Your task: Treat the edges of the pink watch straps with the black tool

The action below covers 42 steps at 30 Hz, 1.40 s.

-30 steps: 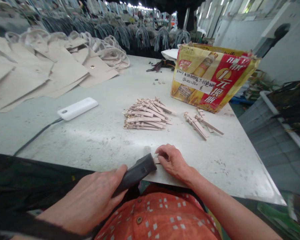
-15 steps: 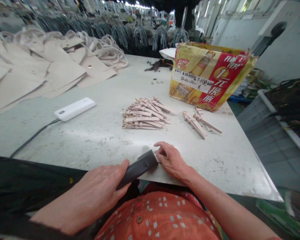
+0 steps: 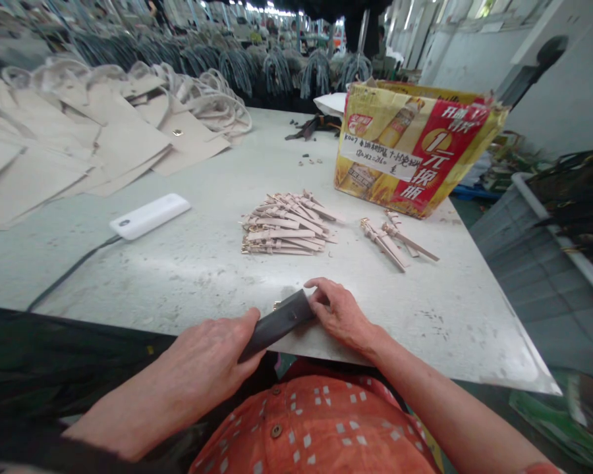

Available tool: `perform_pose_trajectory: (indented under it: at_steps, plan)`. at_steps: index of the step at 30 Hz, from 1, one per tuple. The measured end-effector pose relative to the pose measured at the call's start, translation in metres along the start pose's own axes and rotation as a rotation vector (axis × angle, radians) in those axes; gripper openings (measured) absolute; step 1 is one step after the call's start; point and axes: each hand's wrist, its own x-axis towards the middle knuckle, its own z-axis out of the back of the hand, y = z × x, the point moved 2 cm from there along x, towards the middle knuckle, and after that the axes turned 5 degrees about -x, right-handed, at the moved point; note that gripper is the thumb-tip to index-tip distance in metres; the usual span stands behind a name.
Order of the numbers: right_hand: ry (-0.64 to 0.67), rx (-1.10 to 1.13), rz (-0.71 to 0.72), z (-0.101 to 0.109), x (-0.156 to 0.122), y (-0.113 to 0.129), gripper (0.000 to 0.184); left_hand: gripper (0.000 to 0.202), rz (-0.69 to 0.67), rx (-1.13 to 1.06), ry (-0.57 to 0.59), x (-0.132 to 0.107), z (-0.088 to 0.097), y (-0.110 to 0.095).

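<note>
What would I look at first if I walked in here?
The red and yellow printed box stands out most, at the far right of the white table. A heap of pale straps with gold-coloured buckles lies mid-table. At the near edge, the left hand holds a dark flat strip, its end by the right hand.

On the work table, a pile of watch straps sits in the middle, with a smaller bunch of straps just to its right. A printed cardboard box stands behind that bunch. Left of the pile lies a power bank, and behind it are stacked canvas bag panels. A plastic crate stands beyond the table's right edge. At the near edge, a strip lies between the left hand and the right hand.
</note>
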Motion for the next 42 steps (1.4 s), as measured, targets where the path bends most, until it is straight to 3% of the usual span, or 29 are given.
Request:
perform_pose_trajectory:
  at_steps: [3, 6, 9, 17, 20, 25, 34, 42]
  plan:
    - [-0.003, -0.006, 0.012, 0.002, 0.000, 0.001, 0.051, 0.036, 0.059, 0.013, 0.050, 0.003, 0.012, 0.014]
    - [0.010, -0.024, 0.031, 0.001, -0.002, 0.001, 0.060, 0.037, 0.093, -0.044, 0.013, 0.005, 0.033, 0.029]
    - [0.030, -0.043, 0.044, -0.001, -0.004, 0.002, 0.062, 0.042, 0.089, -0.108, 0.075, 0.003, 0.045, 0.035]
    - [0.078, -0.044, 0.038, 0.004, -0.006, 0.007, 0.061, 0.048, 0.005, -0.100, 0.168, 0.011, 0.042, 0.029]
    - [0.083, -0.021, 0.022, 0.005, -0.007, 0.010, 0.064, 0.047, 0.028, -0.119, 0.193, 0.022, 0.050, 0.027]
    - [0.011, 0.036, -0.031, 0.003, -0.009, 0.011, 0.051, 0.046, 0.039, -0.161, 0.239, 0.033, 0.061, 0.016]
    - [0.010, 0.070, -0.089, 0.001, -0.010, 0.015, 0.046, 0.059, 0.117, -0.286, 0.346, 0.023, 0.062, 0.041]
    - [-0.012, 0.071, -0.089, 0.001, -0.009, 0.013, 0.041, 0.057, 0.113, -0.273, 0.331, 0.042, 0.061, 0.030]
